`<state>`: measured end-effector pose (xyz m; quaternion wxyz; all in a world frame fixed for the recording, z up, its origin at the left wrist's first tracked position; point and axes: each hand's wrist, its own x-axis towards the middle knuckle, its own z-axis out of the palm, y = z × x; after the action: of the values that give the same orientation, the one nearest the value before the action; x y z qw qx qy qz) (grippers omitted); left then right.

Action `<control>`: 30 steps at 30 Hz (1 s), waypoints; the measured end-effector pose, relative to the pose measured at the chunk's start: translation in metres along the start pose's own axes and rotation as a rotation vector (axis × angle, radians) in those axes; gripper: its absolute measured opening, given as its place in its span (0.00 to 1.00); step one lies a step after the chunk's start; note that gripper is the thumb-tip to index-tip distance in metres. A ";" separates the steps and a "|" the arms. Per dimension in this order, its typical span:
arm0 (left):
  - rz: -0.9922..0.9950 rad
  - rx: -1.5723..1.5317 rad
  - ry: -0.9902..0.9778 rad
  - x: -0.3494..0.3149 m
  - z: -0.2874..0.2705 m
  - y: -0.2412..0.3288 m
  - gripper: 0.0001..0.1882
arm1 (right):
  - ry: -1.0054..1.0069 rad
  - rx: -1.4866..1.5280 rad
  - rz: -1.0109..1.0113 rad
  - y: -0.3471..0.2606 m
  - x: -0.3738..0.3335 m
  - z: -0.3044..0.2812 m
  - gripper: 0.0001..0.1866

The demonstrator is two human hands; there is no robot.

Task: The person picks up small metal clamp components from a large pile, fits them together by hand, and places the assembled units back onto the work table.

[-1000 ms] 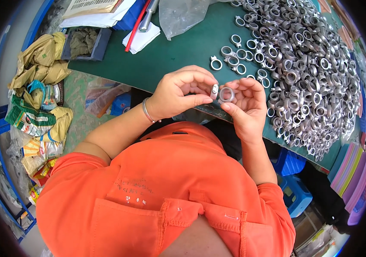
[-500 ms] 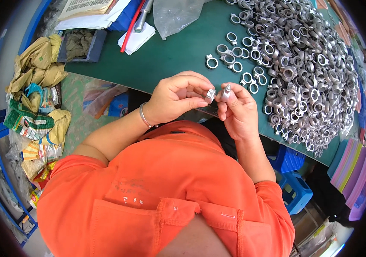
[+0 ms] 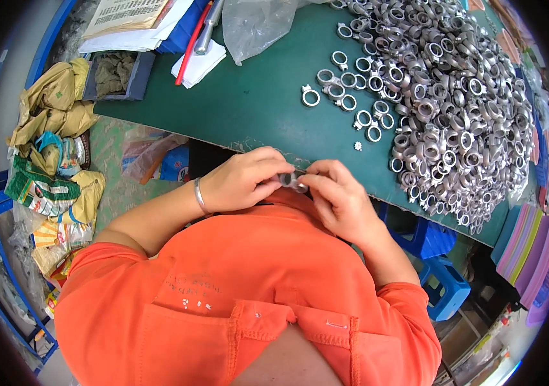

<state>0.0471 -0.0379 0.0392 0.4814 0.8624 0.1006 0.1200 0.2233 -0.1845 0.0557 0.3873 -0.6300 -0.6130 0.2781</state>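
Close to my body, just off the table's near edge, my two hands meet at the fingertips. My left hand [image 3: 241, 181] pinches a small grey metal ring [image 3: 286, 180]. My right hand [image 3: 344, 201] has its thumb and fingers closed on a second metal ring, which touches or nearly touches the first; the fingers partly cover both. A tiny pale toothed piece [image 3: 358, 147] lies on the green table [image 3: 236, 109] beyond my right hand. Farther out are several loose rings [image 3: 311, 97] with small lugs.
A big heap of metal rings [image 3: 454, 122] covers the table's right side. At the back left are a red stick [image 3: 192, 48], a metal rod tool [image 3: 208, 29], a plastic bag [image 3: 255, 29] and a grey bin [image 3: 140, 76]. A blue stool [image 3: 445, 289] stands below right.
Both hands have come down toward my body with the rings, and the rings are now closer together. The tiny toothed piece now shows on the table, where my right hand was.
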 end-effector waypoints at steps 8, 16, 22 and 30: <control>0.031 0.252 0.461 0.085 0.004 -0.008 0.08 | 0.397 -0.784 0.021 0.040 0.058 -0.023 0.07; -0.031 0.461 0.437 0.084 0.002 -0.024 0.18 | 0.367 -0.471 -0.102 0.039 0.043 -0.019 0.08; -0.042 0.451 0.307 0.086 -0.002 -0.021 0.17 | 0.402 -0.065 0.013 0.029 0.034 -0.013 0.07; -0.006 -0.769 0.161 0.061 0.000 -0.016 0.16 | 0.400 0.585 0.106 0.032 0.022 -0.010 0.06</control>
<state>0.1045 -0.0117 0.0320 0.7604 0.6065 0.0883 0.2146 0.2512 -0.1628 0.0371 0.6487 -0.5653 -0.3861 0.3324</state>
